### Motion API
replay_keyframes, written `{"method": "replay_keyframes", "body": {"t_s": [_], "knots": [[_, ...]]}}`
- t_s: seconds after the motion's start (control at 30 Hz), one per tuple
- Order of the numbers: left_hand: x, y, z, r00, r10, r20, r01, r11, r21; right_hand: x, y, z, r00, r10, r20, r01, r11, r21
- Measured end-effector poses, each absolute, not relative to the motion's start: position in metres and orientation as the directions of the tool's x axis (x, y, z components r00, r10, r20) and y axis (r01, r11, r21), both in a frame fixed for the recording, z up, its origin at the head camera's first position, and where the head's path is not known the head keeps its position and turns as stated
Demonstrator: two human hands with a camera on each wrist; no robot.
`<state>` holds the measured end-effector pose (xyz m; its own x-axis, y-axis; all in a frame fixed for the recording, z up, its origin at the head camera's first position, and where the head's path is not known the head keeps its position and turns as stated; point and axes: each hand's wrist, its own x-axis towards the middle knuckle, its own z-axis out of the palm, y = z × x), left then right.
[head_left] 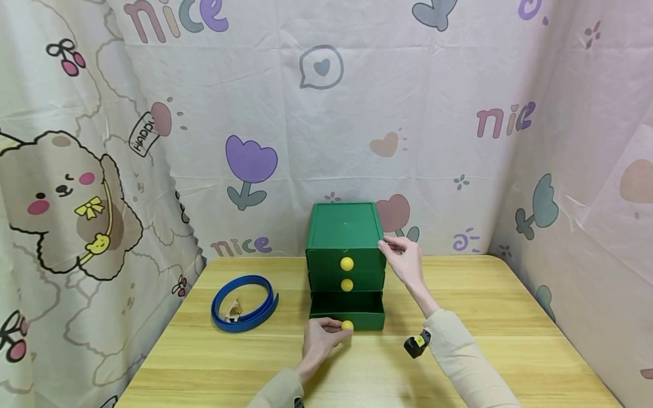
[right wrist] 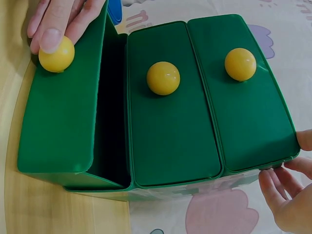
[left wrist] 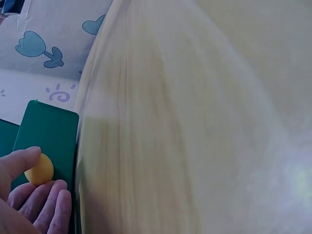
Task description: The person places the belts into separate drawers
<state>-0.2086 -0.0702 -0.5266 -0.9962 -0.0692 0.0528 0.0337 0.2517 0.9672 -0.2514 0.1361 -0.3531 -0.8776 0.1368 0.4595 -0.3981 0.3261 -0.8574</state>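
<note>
A small green drawer cabinet point(head_left: 345, 226) with yellow ball knobs stands on the table, its lowest drawer point(head_left: 364, 322) pulled out. My left hand point(head_left: 321, 340) pinches the yellow knob point(left wrist: 40, 169) of that drawer between thumb and fingers. The middle drawer point(right wrist: 170, 131) and the top drawer point(right wrist: 248, 112) are closed. At the cabinet's upper right edge, my right hand point(head_left: 405, 258) holds the corner, thumb at the top and fingertips along the side point(right wrist: 287, 187). Dark shadow fills the inside of the open drawer.
Left of the cabinet, a coiled blue belt point(head_left: 219, 306) with a gold-coloured buckle point(head_left: 234, 311) lies on the wooden table point(head_left: 479, 317). A printed white curtain point(head_left: 326, 124) hangs close behind the cabinet and along both sides.
</note>
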Motion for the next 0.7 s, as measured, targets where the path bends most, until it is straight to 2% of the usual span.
{"method": "replay_keyframes", "body": {"t_s": [0.7], "knots": [[-0.1985, -0.0699, -0.5263, -0.997, -0.072, 0.035, 0.017, 0.238, 0.971, -0.2509, 0.1367, -0.3528, -0.877, 0.131, 0.462, -0.398, 0.341, -0.852]]}}
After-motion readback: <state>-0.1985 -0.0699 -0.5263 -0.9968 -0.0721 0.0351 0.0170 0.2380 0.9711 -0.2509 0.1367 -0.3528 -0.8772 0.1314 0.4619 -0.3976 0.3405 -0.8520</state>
